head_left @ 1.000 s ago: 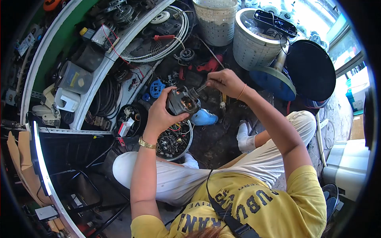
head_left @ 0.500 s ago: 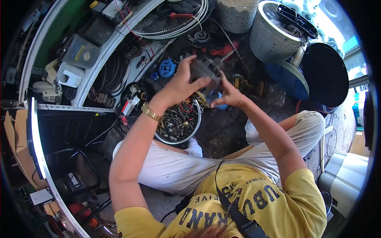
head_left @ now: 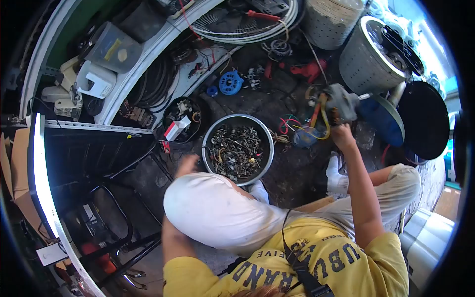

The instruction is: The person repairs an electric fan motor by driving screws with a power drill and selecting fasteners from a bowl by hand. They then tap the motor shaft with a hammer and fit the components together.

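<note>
A grey motor with a shaft and yellow and red wires is held up on the right by my right hand, its fingers wrapped under the body. Low beside my left knee is my left hand, blurred and partly hidden by the knee, so its fingers cannot be made out. Just right of it a metal bowl holds many screws and small parts. Below the motor's wires lies a blue object on the floor.
A black bucket of parts stands behind my left hand. Further back are a blue round part, a red tool and a perforated white tub. On the left is a shelf edge with plastic containers.
My right hand has carried the motor to the right. My left hand has let go of it and moved down beside the left knee. The view has shifted, showing the whole bowl.
</note>
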A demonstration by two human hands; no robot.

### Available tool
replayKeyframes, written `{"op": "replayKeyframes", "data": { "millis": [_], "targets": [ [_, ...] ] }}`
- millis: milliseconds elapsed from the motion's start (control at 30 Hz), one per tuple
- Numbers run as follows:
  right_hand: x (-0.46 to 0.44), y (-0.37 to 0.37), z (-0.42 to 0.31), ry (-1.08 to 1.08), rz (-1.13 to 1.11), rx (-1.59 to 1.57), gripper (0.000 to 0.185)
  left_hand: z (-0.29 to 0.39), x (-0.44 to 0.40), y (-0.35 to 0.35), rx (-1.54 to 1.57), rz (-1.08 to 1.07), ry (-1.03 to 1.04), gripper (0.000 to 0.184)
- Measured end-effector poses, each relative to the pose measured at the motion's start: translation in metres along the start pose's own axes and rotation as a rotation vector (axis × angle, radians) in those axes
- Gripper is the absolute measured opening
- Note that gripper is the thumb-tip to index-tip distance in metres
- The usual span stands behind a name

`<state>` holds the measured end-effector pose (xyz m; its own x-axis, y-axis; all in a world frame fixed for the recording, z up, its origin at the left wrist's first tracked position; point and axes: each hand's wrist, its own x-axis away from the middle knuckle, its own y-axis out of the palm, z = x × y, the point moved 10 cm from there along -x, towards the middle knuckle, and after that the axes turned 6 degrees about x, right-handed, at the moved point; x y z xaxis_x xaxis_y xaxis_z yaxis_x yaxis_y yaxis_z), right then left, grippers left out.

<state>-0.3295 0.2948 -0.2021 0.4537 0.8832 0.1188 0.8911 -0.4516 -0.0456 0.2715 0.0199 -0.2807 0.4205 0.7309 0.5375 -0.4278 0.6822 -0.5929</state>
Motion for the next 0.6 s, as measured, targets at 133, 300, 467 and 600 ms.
{"op": "replayKeyframes", "data": {
  "millis": [133,300,467,600],
  "targets": [
    [0.001,0.011,-0.013,-0.014,-0.091,-0.259,0.047,-0.010,0.023,0.064,0.152,0.138,-0.224,0.025],
    [0.007,0.023,-0.045,0.240,-0.119,-0.738,0.042,0.002,0.035,0.071,0.800,0.343,-0.228,0.025],
    [0.004,0.001,-0.047,0.121,-0.025,-0.261,0.038,0.024,0.052,0.046,0.775,0.267,-0.230,0.027],
    [-0.001,-0.008,-0.037,0.046,-0.006,-0.264,0.034,-0.028,0.071,-0.001,0.610,0.320,-0.264,0.029]
  ]
}}
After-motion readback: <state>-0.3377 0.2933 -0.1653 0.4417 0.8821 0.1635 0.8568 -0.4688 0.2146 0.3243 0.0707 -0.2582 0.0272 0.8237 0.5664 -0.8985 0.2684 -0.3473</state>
